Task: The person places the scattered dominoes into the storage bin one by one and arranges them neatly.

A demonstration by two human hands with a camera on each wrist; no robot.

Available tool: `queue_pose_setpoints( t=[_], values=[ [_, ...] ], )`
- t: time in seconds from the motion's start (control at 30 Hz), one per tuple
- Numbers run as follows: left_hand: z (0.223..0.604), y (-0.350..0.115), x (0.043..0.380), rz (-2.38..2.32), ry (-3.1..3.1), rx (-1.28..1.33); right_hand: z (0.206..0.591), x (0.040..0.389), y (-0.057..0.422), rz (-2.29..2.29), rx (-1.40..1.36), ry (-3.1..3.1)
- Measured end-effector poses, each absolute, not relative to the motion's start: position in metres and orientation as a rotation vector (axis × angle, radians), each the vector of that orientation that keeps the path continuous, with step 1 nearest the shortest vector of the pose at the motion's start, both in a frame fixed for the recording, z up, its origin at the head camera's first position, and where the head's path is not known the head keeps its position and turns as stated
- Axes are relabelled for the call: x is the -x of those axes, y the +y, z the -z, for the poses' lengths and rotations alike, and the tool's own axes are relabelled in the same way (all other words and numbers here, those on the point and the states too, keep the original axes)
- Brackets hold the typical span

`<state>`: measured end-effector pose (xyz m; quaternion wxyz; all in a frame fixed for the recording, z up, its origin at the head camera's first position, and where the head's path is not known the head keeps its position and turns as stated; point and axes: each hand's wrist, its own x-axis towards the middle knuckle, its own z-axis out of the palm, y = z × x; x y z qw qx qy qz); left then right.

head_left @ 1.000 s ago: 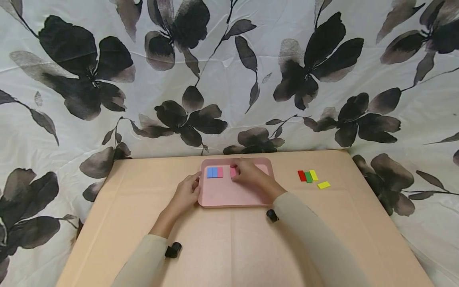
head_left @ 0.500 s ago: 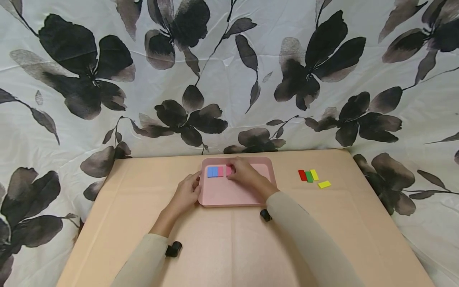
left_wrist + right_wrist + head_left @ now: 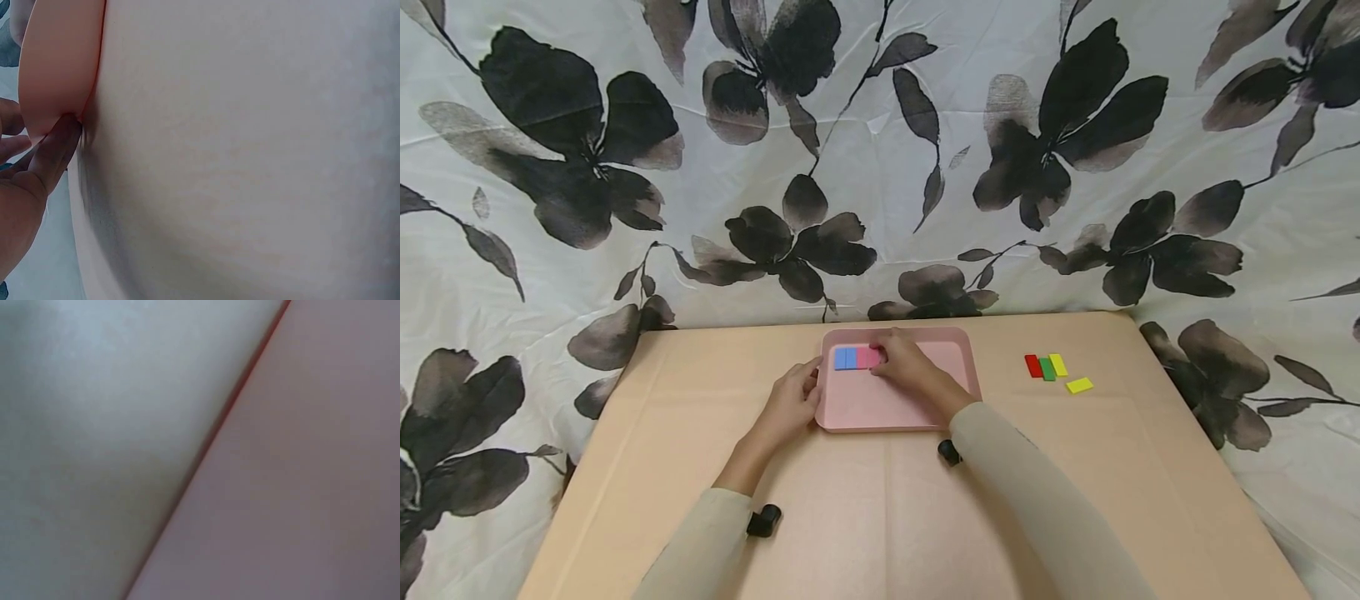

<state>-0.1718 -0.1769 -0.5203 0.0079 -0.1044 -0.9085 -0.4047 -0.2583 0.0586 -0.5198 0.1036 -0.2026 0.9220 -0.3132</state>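
A shallow pink tray (image 3: 895, 408) lies on the table in the head view. My left hand (image 3: 788, 403) holds the tray's left edge; the left wrist view shows the thumb (image 3: 59, 147) against the tray wall (image 3: 62, 56). Inside the tray, two blue tiles (image 3: 846, 358) sit side by side, with a pink tile (image 3: 862, 358) against their right side. My right hand (image 3: 910, 367) pinches another pink tile (image 3: 874, 357) right beside that row, its fingers covering part of it. In the right wrist view only the tray (image 3: 294, 475) and the table show.
On the table right of the tray lie a red tile (image 3: 1033, 367), a green tile (image 3: 1047, 369) and a yellow tile (image 3: 1058, 365) close together. A second yellow tile (image 3: 1079, 386) lies slightly nearer. A floral cloth (image 3: 925, 150) hangs behind the table (image 3: 880, 517).
My right hand has slid the pink tile leftward along the tray, closing the gap to the other pink tile. The left hand has stayed at the tray's edge.
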Motion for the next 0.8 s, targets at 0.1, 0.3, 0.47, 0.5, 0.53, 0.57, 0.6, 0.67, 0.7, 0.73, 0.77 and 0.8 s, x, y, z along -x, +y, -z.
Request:
queue_pose_setpoints(
  t=[0.1, 0.3, 0.47, 0.5, 0.53, 0.57, 0.6, 0.67, 0.7, 0.73, 0.77, 0.8],
  values=[
    [0.5204, -0.1774, 0.1730, 1.277, -2.840, 0.323, 0.5187, 0.2574, 0.0566, 0.930, 0.561, 2.715],
    [0.5182, -0.1782, 0.1742, 1.275, -2.846, 0.324, 0.5170, 0.2571, 0.0549, 0.922, 0.526, 2.716],
    [0.5181, -0.1789, 0.1753, 1.279, -2.858, 0.323, 0.5171, 0.2574, 0.0554, 0.916, 0.545, 2.723],
    [0.5183, -0.1791, 0.1754, 1.278, -2.858, 0.327, 0.5174, 0.2575, 0.0554, 0.918, 0.545, 2.721],
    [0.5182, -0.1790, 0.1755, 1.278, -2.859, 0.326, 0.5179, 0.2574, 0.0552, 0.924, 0.545, 2.719],
    [0.5185, -0.1791, 0.1756, 1.274, -2.859, 0.328, 0.5182, 0.2573, 0.0550, 0.929, 0.544, 2.718],
    [0.5187, -0.1793, 0.1757, 1.271, -2.858, 0.328, 0.5184, 0.2571, 0.0547, 0.935, 0.546, 2.717],
    [0.5189, -0.1794, 0.1762, 1.267, -2.855, 0.324, 0.5189, 0.2574, 0.0542, 0.948, 0.550, 2.720],
    [0.5188, -0.1794, 0.1763, 1.264, -2.853, 0.326, 0.5192, 0.2574, 0.0539, 0.949, 0.552, 2.725],
    [0.5188, -0.1793, 0.1766, 1.261, -2.850, 0.325, 0.5193, 0.2574, 0.0533, 0.946, 0.552, 2.733],
    [0.5188, -0.1796, 0.1767, 1.259, -2.847, 0.328, 0.5190, 0.2572, 0.0530, 0.944, 0.550, 2.738],
    [0.5187, -0.1796, 0.1770, 1.259, -2.844, 0.329, 0.5189, 0.2573, 0.0527, 0.942, 0.547, 2.740]
  ],
)
